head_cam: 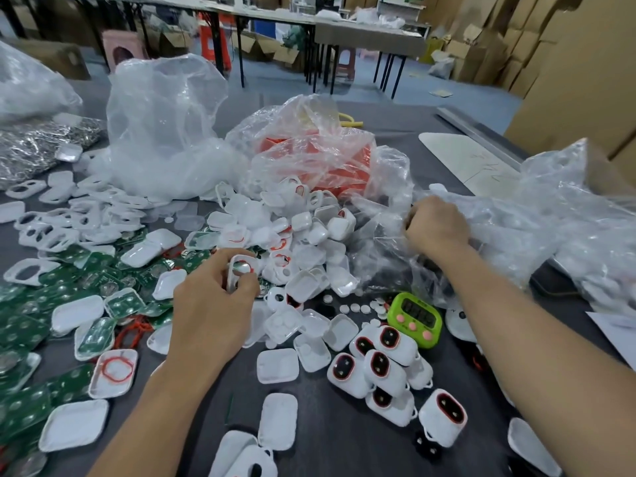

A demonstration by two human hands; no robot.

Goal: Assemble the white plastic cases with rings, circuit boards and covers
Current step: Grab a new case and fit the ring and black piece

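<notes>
My left hand (210, 304) holds a white plastic cover (239, 270) with an oval window, just above the heap of white case halves (309, 242) in the middle of the table. My right hand (435, 225) is closed on the edge of a clear plastic bag (389, 263) at the right of the heap. Green circuit boards (24, 328) lie spread over the left side. A case half with a red ring (115, 370) rests near my left forearm. Several finished cases with red-rimmed dark windows (378, 366) are grouped at the front right.
A green digital timer (414, 320) stands beside the finished cases. Large crumpled clear bags (161, 132) rise behind the heap, one over an orange box (309, 156). Another bag of white parts (568, 215) fills the right. Small white discs (359, 308) lie near the timer.
</notes>
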